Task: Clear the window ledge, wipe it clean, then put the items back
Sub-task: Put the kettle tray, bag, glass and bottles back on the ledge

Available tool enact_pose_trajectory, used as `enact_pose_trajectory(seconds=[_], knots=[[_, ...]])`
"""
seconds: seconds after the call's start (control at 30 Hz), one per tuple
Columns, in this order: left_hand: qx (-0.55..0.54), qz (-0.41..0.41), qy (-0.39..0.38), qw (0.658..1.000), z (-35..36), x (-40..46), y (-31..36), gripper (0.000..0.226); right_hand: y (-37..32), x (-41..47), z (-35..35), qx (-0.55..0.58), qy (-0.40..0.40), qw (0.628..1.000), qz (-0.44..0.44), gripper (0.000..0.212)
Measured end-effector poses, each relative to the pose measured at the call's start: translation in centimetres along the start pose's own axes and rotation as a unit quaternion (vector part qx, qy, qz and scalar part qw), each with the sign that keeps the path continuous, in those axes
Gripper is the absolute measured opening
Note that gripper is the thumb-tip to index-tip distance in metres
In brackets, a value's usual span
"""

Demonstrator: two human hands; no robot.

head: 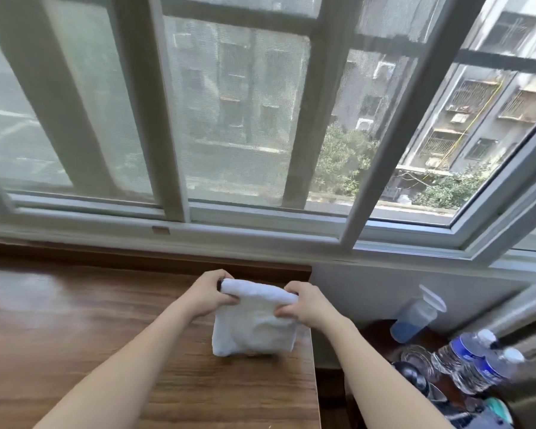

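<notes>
White cloth [254,323] held up over the right end of the wooden ledge [75,320], folded, top edge rolled, lower edge hanging just above or touching the wood; cannot tell which. Left hand [208,297] gripping the cloth's top left corner, fingers curled over the roll, thumb underneath. Right hand [304,305] gripping the top right corner the same way, fingers wrapped round the fold. Both forearms reaching in from the near edge. Beyond the ledge, far side: window frame [174,218] with mesh screen, one sash [393,150] swung open to the right, buildings and trees outside. Lower right, below the ledge's end: two water bottles [474,360] with blue labels lying tilted, a clear lidded cup [415,320] with blue contents near the wall, a glass jar [415,357] just left of the bottles.
</notes>
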State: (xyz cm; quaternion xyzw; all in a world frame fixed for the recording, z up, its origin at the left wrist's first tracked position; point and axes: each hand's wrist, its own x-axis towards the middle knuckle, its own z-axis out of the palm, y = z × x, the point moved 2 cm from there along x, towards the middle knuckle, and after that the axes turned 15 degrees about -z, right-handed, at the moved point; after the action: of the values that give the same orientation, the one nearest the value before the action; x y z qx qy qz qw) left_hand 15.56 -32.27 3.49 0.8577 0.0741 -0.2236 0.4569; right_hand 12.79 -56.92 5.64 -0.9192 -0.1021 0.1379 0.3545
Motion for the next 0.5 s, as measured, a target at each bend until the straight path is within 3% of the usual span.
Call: enact_pose_trajectory(seconds=[0.2,0.5], knots=[[-0.035,0.031,-0.027,0.999,-3.1,-2.1,-1.0,0.021,-3.4,0.2,-0.3,0.014,-0.004,1.0,-0.016,0.012],[-0.057,0.026,0.047,0.997,-7.5,-4.5,-3.9,0.02,-8.0,0.5,3.2,-0.014,0.083,0.996,-0.022,0.012]])
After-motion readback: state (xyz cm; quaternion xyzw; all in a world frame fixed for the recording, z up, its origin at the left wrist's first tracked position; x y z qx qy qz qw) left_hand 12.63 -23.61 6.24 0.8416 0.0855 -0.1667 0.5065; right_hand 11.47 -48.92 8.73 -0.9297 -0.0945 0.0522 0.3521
